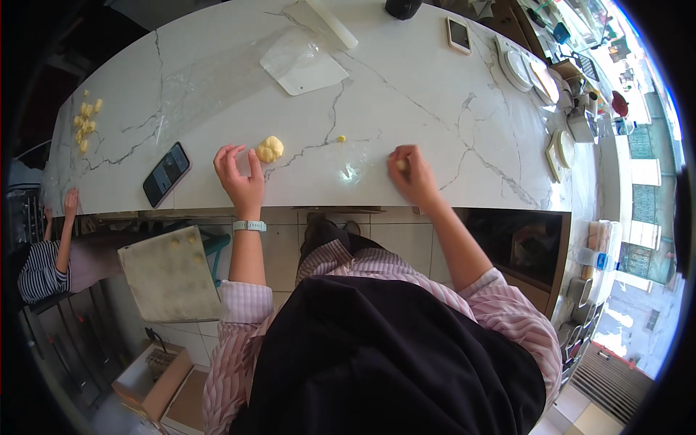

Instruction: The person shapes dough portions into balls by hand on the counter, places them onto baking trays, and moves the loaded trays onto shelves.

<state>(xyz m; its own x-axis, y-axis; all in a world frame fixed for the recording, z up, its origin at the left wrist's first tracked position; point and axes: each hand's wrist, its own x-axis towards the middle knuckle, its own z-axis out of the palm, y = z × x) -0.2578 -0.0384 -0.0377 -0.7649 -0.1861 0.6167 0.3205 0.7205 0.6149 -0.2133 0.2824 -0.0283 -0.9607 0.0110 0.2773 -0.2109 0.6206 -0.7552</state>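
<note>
On the white marbled table [406, 87], a yellow lump of dough [270, 149] with a creased top sits just right of my left hand [241, 177]. That hand's fingers are bent and apart, the thumb close beside the dough, holding nothing. Farther right, my right hand [415, 177] is curled near the table's front edge. A bit of pale yellow dough [402, 165] shows in its fingers, mostly hidden by them. A small yellow dough crumb [341, 138] lies between the two hands.
A dark phone [167, 174] lies left of my left hand; several dough pieces [85, 127] are at the far left. Farther back are a white scraper [303, 69], a white rolling pin [333, 25] and another phone [458, 36]. A person [47, 268] sits at the left edge.
</note>
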